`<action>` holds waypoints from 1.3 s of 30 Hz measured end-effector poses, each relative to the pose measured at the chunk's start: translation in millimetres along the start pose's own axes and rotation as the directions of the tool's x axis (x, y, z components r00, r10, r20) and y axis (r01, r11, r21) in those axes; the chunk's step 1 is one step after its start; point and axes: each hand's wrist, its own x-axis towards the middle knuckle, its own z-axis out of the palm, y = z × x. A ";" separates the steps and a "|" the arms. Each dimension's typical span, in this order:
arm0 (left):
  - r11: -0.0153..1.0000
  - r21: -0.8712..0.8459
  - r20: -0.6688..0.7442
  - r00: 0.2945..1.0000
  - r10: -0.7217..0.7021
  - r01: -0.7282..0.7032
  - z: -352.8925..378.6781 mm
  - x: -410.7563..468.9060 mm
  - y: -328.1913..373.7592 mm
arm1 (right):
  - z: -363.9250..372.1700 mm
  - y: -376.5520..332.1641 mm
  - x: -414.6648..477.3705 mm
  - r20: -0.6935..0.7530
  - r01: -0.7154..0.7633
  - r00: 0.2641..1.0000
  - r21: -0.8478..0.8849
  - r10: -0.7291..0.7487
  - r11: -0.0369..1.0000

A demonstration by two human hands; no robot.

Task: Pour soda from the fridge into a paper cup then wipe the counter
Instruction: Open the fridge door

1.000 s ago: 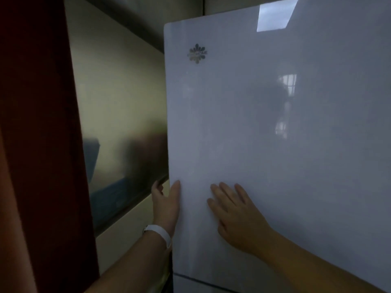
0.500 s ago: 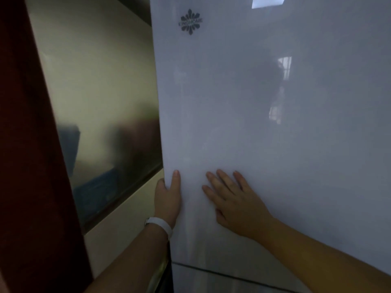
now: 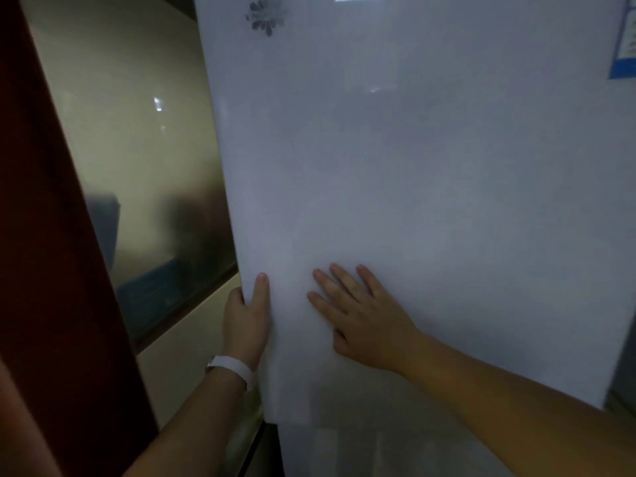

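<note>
A dim kitchen corner is being shown: one dark red panel (image 3: pixel 51 270) is standing along the left side of the view, one dull reflective wall panel (image 3: pixel 148 166) is set beside it, and the rest is being filled by one tall, glossy white fridge door (image 3: pixel 430 184). The door's long axis is running upright, and its free edge is lying to the left. That edge is being gripped low down by the left hand (image 3: pixel 246 321), with the thumb laid on the front face and the fingers curled round behind; one white wristband (image 3: pixel 234 368) is being worn on that wrist. The right hand (image 3: pixel 358 318) is being pressed flat against the door front just beside it, fingers straight and spread, holding nothing. The left hand is the nearer to the edge, so the opening pull is judged to fall to it. One silver emblem (image 3: pixel 265 17) is seen at the door's top edge and one blue sticker (image 3: pixel 624 46) at its top right corner. One lower door (image 3: pixel 344 449) is beginning beneath. No soda and no paper cup are being shown; the soda is presumed to lie behind the door, straight ahead of both hands.
</note>
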 end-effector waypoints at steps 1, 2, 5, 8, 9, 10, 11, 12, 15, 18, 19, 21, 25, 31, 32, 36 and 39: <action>1.000 -0.004 -0.005 1.000 0.013 -0.013 -4.5 -5.4 1.0 | -3.2 -2.5 -2.2 -0.019 0.003 1.000 0.005 -0.003 1.000; 1.000 -0.006 -0.013 1.000 0.018 -0.018 -8.9 -11.2 2.7 | -5.7 -5.4 -4.4 -0.034 0.005 0.999 0.011 -0.005 1.000; 0.999 -0.050 -0.027 1.000 0.008 -0.010 -17.5 -29.3 9.1 | -13.0 -15.0 -11.2 -0.083 0.007 0.997 0.032 -0.004 0.999; 0.996 -0.086 -0.036 0.999 0.011 -0.014 -26.4 -45.8 9.5 | -22.4 -23.8 -18.8 -0.159 0.006 0.987 0.074 0.006 0.997; 0.994 -0.099 -0.055 0.998 0.032 -0.038 -30.9 -50.5 10.0 | -26.9 -27.2 -21.8 -0.187 0.004 0.982 0.090 0.013 0.996; 0.992 -0.112 -0.059 0.997 0.049 -0.055 -35.5 -54.4 11.4 | -31.5 -30.7 -24.8 -0.208 0.003 0.978 0.102 0.018 0.995; 0.989 -0.133 -0.032 0.998 0.061 -0.065 -40.5 -58.8 14.6 | -36.6 -34.3 -28.0 -0.224 0.003 0.974 0.108 0.022 0.994; 0.986 -0.156 0.010 0.998 0.068 -0.066 -45.2 -62.4 18.0 | -41.7 -37.5 -30.9 -0.235 0.001 0.972 0.112 0.025 0.994; 0.944 -0.327 0.115 0.993 0.003 0.035 -54.2 -72.9 32.1 | -56.3 -45.5 -39.0 -0.240 -0.022 0.969 0.120 0.050 0.993; 0.940 -0.337 0.194 0.981 0.022 0.045 -61.0 -83.4 40.7 | -70.9 -56.2 -45.4 -0.228 -0.068 0.969 0.140 0.099 0.988; 0.942 -0.334 0.208 0.977 0.047 0.026 -63.9 -87.6 42.8 | -75.6 -61.1 -47.5 -0.231 -0.081 0.966 0.148 0.115 0.986; 0.927 -0.372 0.233 0.971 0.047 0.044 -69.0 -95.0 44.4 | -85.4 -70.0 -51.5 -0.228 -0.112 0.963 0.160 0.147 0.981; 0.911 -0.398 0.291 0.957 0.012 0.110 -78.7 -112.2 39.6 | -107.6 -85.7 -58.7 -0.126 -0.206 0.965 0.185 0.231 0.961; 0.924 -0.363 0.433 0.900 0.052 0.121 -106.7 -146.1 43.8 | -155.7 -119.3 -73.7 0.164 -0.380 0.921 0.185 0.353 0.906; 0.935 -0.339 0.461 0.885 0.066 0.107 -112.4 -151.4 44.4 | -164.9 -125.9 -76.6 0.208 -0.409 0.905 0.182 0.371 0.894; 0.940 -0.323 0.506 0.859 0.076 0.108 -130.1 -176.1 50.3 | -203.2 -159.1 -91.6 0.310 -0.533 0.830 0.190 0.465 0.824; 0.953 -0.287 0.579 0.811 0.089 0.100 -136.9 -200.0 57.2 | -235.7 -182.9 -100.0 0.384 -0.668 0.730 0.225 0.565 0.710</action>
